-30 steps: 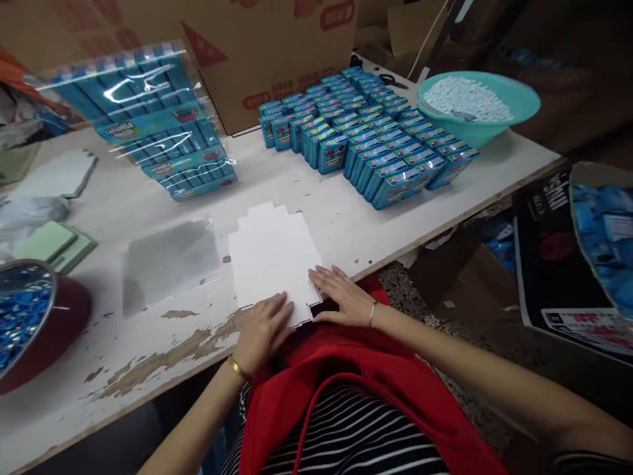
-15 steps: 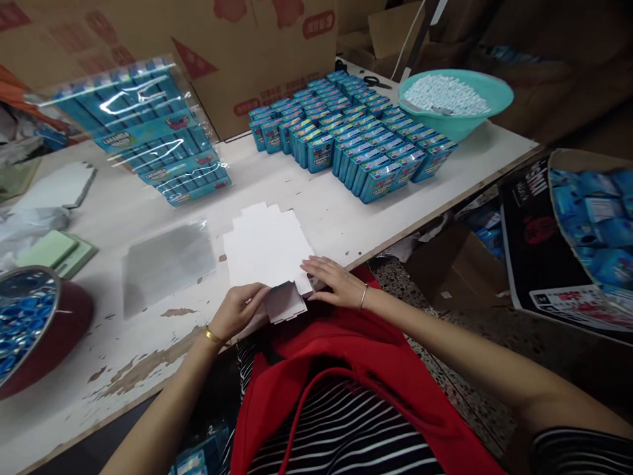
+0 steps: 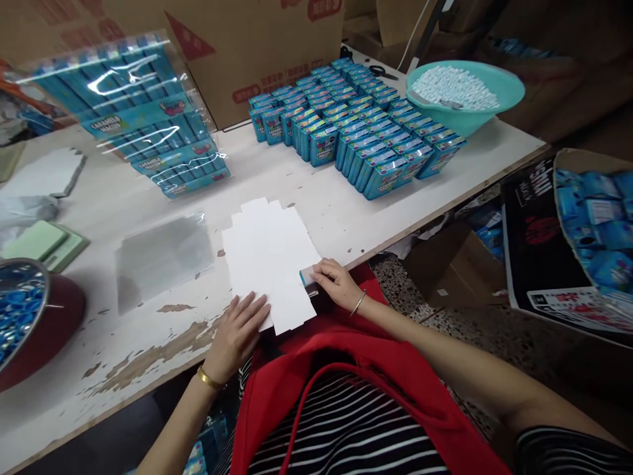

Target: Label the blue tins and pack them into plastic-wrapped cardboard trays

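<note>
A flat white die-cut card blank (image 3: 270,254) lies on the worn white table (image 3: 148,198) at its near edge. My left hand (image 3: 240,333) rests flat on the blank's near left corner, fingers spread. My right hand (image 3: 336,284) pinches a small flap at the blank's right edge, folded up so its blue printed side shows. A block of several small blue candy boxes (image 3: 361,132) stands upright farther back on the right. A clear-wrapped pack of blue boxes (image 3: 143,125) leans at the back left.
A teal bowl (image 3: 465,95) of small white pieces sits at the far right corner. A clear plastic sheet (image 3: 163,257) lies left of the blank. A red bowl (image 3: 30,323) of blue items is at the left edge. Cardboard cartons (image 3: 267,46) stand behind; scissors (image 3: 380,69) lie near them.
My left hand let go of a lifted near flap and now lies flat on the blank. My right hand went from lying flat to pinching the right-hand flap.
</note>
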Demonstrator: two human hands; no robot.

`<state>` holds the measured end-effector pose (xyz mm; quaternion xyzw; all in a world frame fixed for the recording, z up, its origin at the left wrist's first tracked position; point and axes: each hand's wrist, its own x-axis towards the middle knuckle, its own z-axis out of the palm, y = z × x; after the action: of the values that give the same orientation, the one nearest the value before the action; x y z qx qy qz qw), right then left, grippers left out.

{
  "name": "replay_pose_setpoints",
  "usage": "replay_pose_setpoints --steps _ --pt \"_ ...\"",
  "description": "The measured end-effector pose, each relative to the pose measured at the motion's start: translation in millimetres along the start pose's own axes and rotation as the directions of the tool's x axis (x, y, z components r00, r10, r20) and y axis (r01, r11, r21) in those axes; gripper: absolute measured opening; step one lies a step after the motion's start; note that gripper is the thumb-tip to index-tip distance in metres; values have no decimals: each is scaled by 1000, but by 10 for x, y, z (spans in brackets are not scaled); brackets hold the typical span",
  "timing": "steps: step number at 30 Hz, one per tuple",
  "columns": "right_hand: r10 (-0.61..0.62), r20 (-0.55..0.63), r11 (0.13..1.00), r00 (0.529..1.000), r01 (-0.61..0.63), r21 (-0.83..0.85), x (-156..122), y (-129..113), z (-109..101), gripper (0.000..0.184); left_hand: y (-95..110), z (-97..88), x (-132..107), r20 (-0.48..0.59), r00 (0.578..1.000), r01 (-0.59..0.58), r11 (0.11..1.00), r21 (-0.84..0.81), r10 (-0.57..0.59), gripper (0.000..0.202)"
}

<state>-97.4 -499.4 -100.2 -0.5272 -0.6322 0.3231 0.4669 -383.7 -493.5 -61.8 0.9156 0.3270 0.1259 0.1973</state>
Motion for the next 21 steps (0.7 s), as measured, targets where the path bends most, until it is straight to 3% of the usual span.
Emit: replay_pose_setpoints --steps 2,5,7,9,12,16,18,21 --pt "-4 16 1000 1000 4 -4 -3 0 -10 27 -40 41 -21 -58 997 44 995 -93 -49 37" --pt "-59 19 994 998 60 -94 -40 -35 -42 25 -42 43 22 -96 965 201 927 -316 -243 23" --pt "-105 20 960 994 107 -259 -90 -95 -71 21 -25 10 73 -50 929 313 852 -419 -366 19" --pt "-141 61 896 988 154 -417 -150 -176 -98 20 -7 -42 148 25 922 360 830 -426 -387 23" --pt "-166 145 836 975 217 -503 -218 -277 -129 25 42 -120 345 142 953 299 913 -278 -269 30" --pt "-212 178 726 961 277 -630 -209 -259 -143 27 178 -135 735 270 957 97 994 57 -109 33" --pt "-272 205 639 940 336 -692 -170 -179 -134 27 253 -105 904 296 945 84 978 189 -139 31" --pt "-393 279 560 876 469 -683 -102 -24 -98 29 332 -58 1046 287 916 182 929 323 -279 26"
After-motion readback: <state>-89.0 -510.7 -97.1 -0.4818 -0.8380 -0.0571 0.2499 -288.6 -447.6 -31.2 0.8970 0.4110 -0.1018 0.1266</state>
